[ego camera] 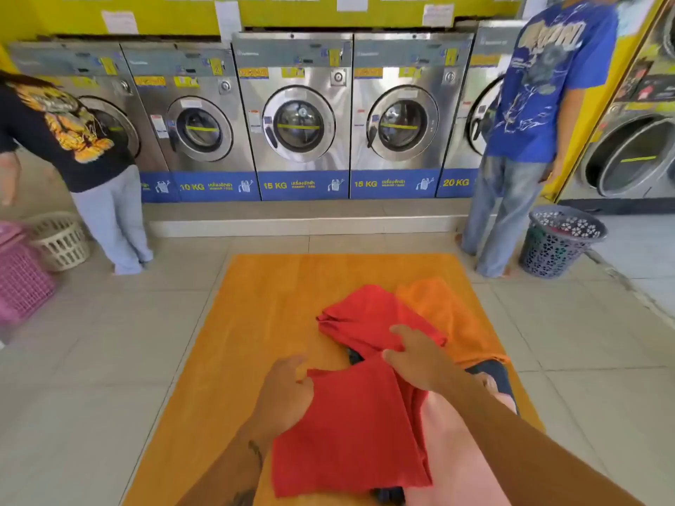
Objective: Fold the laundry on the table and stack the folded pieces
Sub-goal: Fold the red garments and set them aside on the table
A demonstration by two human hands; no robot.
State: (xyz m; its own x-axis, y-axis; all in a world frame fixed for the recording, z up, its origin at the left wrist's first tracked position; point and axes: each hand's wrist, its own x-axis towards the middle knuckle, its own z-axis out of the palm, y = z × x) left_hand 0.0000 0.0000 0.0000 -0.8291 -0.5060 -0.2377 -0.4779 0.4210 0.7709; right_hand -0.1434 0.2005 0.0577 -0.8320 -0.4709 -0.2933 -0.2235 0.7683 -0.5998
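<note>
A red garment lies across the orange wooden table, stretched from the near edge toward the middle. My left hand grips its left edge. My right hand presses flat on the cloth where it bunches in the middle, fingers spread. An orange garment lies crumpled just right of the red one. A pink piece sits under my right forearm, and a dark blue piece peeks out near the table's right edge.
A row of washing machines lines the far wall. One person in a black shirt stands at the left, another in a blue shirt at the right. A white basket, a pink basket and a grey basket stand on the tiled floor.
</note>
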